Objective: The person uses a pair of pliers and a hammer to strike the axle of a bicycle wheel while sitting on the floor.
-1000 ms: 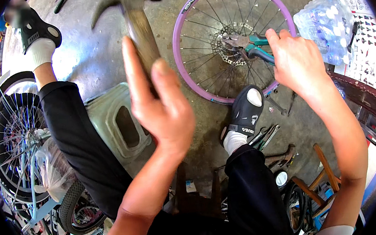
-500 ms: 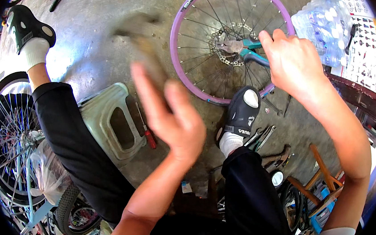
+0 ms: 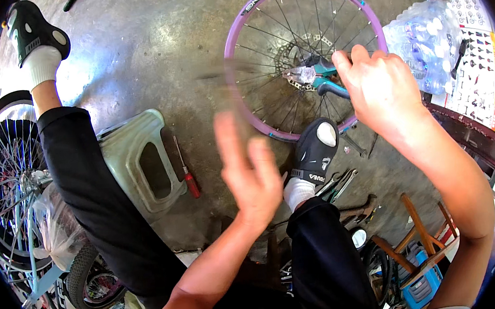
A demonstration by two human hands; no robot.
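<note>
In my left hand (image 3: pixel 253 180) is a hammer (image 3: pixel 225 69) smeared by motion, its head over the left rim of a purple bicycle wheel (image 3: pixel 371 14). My fingers look stretched along the handle, with the thumb beside it. My right hand (image 3: pixel 384 86) is closed round the teal and dark handles of a pair of pliers (image 3: pixel 332 85). The jaws of the pliers are at the hub, over the brake disc (image 3: pixel 283 63); what they grip is too small to tell. The wheel lies flat on the floor, with my black clog (image 3: pixel 312 152) against its near edge.
Left of my hands stand a pale plastic stool (image 3: pixel 133 158) and a red-handled screwdriver (image 3: pixel 190 183). Wrenches (image 3: pixel 344 184) lie beside my clog. Packed water bottles (image 3: pixel 426 44) sit right of the wheel. A wooden-legged stool (image 3: pixel 419 228) is at lower right, bicycles (image 3: pixel 12 192) at far left.
My left hand has swung the hammer rightward, bringing its head from the bare floor to the wheel's left rim. My right hand stays on the pliers at the hub, slightly lower in view.
</note>
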